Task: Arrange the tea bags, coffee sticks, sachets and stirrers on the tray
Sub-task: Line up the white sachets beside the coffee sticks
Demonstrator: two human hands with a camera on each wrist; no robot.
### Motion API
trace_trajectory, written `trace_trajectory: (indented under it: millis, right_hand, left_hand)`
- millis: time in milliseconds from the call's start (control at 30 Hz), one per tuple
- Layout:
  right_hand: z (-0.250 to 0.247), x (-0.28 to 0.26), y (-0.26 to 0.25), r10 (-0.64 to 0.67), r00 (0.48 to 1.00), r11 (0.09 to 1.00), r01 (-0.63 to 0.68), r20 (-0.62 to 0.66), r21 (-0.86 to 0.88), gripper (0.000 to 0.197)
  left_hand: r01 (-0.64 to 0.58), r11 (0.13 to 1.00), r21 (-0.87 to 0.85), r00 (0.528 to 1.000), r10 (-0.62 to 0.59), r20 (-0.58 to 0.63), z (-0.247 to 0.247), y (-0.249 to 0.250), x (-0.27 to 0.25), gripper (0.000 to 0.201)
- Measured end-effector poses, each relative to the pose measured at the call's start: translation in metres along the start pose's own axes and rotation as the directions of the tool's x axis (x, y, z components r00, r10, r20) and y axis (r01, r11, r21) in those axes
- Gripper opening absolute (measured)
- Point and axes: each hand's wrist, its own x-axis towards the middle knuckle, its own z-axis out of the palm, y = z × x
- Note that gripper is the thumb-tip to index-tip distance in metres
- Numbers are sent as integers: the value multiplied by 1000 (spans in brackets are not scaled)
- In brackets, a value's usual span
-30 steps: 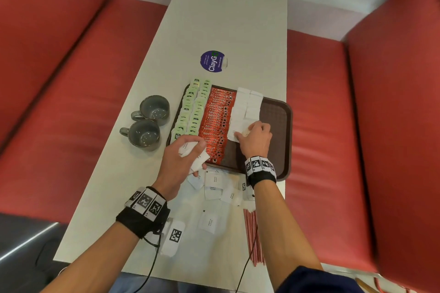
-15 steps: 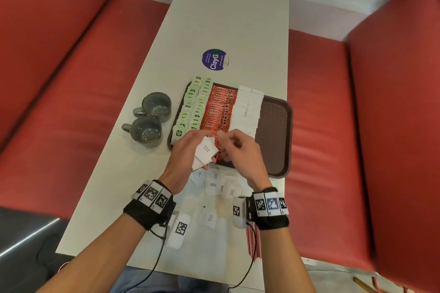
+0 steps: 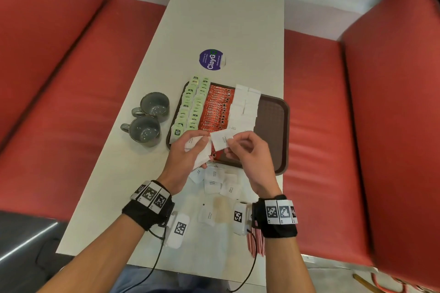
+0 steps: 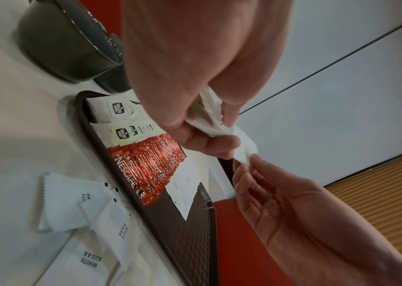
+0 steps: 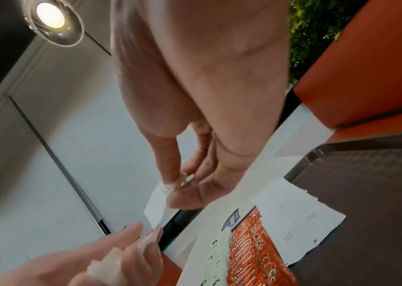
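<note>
Two hands meet over the near edge of the tray [image 3: 282, 126] in the head view: my left hand [image 3: 188, 157] holds a stack of sachets [image 3: 198, 150], my right hand [image 3: 247, 152] pinches one sachet [image 3: 221, 141] off it, probably for the white row [image 3: 245, 107]. Loose ones lie on the desk [image 3: 228, 21]. Left wrist: my left grip is curled round the stack [image 4: 209, 116]. Right wrist: thumb and fingertips [image 5: 185, 197] nip the sachet's corner.

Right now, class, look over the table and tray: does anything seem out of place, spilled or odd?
One thing: a tan stain marks the table near the loose sugar sachets. It looks like a dried spill. The rows on the tray lie neat, though the white row overhangs its far rim.
</note>
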Motion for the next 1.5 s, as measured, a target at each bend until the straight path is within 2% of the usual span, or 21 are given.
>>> trace_trajectory:
  millis: [67,200,333,433,500,567,633,667,733,833,900,1000,1100,1167,1267,1333,1433,1500]
  right_hand:
    - [0,-5,-2,-135,990,984,131,-27,-119,12]
    - [5,-13,2,-370,928,860,358,38,-364,21]
    - [5,-14,11,-435,893,799,443,116,-406,23]
    - [7,-10,20,-422,894,795,445,150,-412,22]
    - [4,-4,28,-379,916,810,398,133,-430,23]
    - [-6,5,34,-312,950,851,280,2,-445,20]
    - [-18,14,42,-243,962,862,155,-126,-482,15]
    - [-22,18,48,-210,966,847,105,-147,-522,13]
    - [-26,25,66,-129,986,801,40,-108,-597,11]
    - [-19,30,94,0,1000,649,22,29,-760,36]
    - [-14,30,102,9,998,570,50,68,-820,41]
    - [-11,31,101,-28,997,567,75,72,-820,23]
    - [-13,28,96,-61,997,637,81,55,-766,12]
    - [-17,23,87,-135,990,720,128,44,-682,14]
    - [-19,5,60,-315,948,808,293,46,-511,19]
    - [-19,-9,42,-403,912,827,397,72,-398,20]
    - [-19,-18,34,-473,873,816,484,118,-317,21]
    - [-20,-18,35,-494,862,809,504,117,-303,23]
  left_hand:
    - [9,1000,-4,1000,-9,21,1,1,0,21]
    - [68,995,-66,995,-63,75,8,9,-1,41]
    - [-21,1000,7,994,20,109,8,8,-1,20]
    - [-5,998,66,995,-2,96,11,2,0,15]
    - [9,997,78,997,-15,70,11,-2,1,14]
    - [11,997,73,998,-15,57,8,-5,2,14]
    - [21,997,72,998,-25,56,3,-5,-1,16]
    - [30,997,71,998,-34,51,0,-5,-3,16]
    - [46,996,80,998,-49,31,-5,-8,-5,14]
    - [56,993,104,998,-56,2,-11,-15,-6,12]
    - [67,991,114,998,-67,-11,-13,-19,-6,13]
    - [70,989,128,998,-68,-17,-13,-21,-8,15]
    - [66,988,139,998,-65,-7,-13,-23,-8,14]
    - [72,987,144,997,-74,11,-12,-23,-9,13]
    - [93,986,137,994,-100,43,-11,-21,-10,11]
    - [113,983,145,989,-126,84,-8,-18,-10,20]
    - [154,978,138,965,-179,192,1,-11,-11,41]
    - [133,981,138,963,-161,218,7,-7,-13,41]
